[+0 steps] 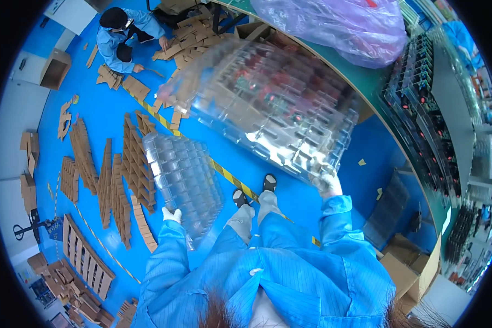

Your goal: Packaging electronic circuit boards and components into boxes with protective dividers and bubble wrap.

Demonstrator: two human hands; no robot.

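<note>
Left hand [172, 214] in tight grip on gridded tray [185, 177], right hand [328, 185] likewise on blurred clear tray [281, 134]

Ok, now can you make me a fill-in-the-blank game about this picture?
1. The larger clear tray is gripped by the person's ____ hand.
2. The floor is coloured ____.
3. The striped tape on the floor is yellow and ____.
4. Near the crouching co-worker lie flat brown pieces made of ____.

Missing words: right; blue; black; cardboard.
</note>
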